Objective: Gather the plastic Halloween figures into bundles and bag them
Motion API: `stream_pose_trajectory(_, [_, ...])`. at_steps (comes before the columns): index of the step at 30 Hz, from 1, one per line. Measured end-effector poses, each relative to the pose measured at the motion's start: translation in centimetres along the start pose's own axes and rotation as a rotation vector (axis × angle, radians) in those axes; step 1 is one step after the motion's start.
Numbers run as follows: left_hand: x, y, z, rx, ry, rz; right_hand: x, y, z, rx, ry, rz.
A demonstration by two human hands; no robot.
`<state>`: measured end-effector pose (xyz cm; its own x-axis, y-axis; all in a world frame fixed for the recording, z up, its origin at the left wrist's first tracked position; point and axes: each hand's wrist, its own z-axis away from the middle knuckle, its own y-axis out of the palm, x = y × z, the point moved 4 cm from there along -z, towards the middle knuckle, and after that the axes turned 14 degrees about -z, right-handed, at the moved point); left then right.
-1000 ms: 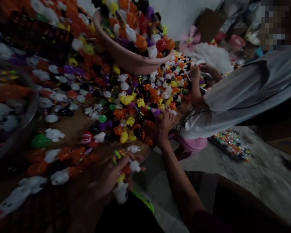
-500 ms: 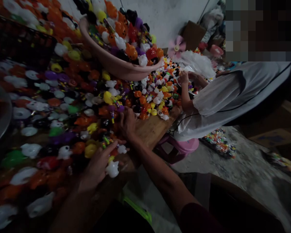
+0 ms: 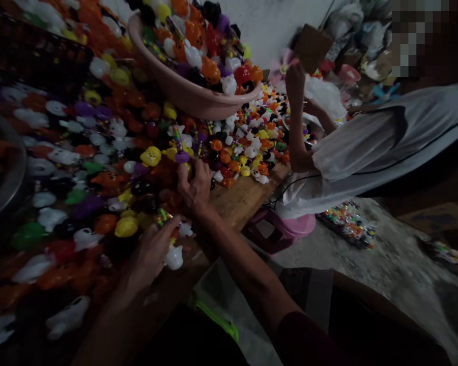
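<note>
A colourful tube (image 3: 177, 138) points lengthwise up from the right hand (image 3: 196, 185), whose grip I can't tell; the left hand (image 3: 155, 249) clasps a half-hidden white toy (image 3: 174, 257).

Right arm: dark maroon sleeve (image 3: 303, 333) at five o'clock, short, its plain hem ending around the elbow; forearm and right hand (image 3: 194, 185), nine o'clock of centre, bare. Left hand (image 3: 156, 249), eight o'clock, likewise bare; upper arm lost in shadow. Black lap area (image 3: 187, 340), between six and seven o'clock; garment details indistinct.
</note>
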<state>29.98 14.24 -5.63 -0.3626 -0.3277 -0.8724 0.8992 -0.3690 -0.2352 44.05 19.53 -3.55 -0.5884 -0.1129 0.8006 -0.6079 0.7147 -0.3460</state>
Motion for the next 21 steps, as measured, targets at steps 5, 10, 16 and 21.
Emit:
stream_pose_trajectory(5, [0.3,1.2,0.9,0.076,-0.066,0.023,1.5,-2.0,0.6,0.010,-0.193,-0.198])
stream_pose_trajectory(10, [0.0,3.3,1.9,0.164,0.010,-0.023,-0.5,-9.2,2.7,-0.186,-0.225,-0.211])
stream_pose_trajectory(16, [-1.7,9.4,0.3,0.308,0.135,-0.160,-10.7,-19.4,4.9,-0.469,0.099,-0.013])
stream_pose_trajectory(21, [-4.2,15.4,-2.4,0.253,0.353,-0.253,-13.7,-23.0,1.3,-0.440,-0.023,0.103])
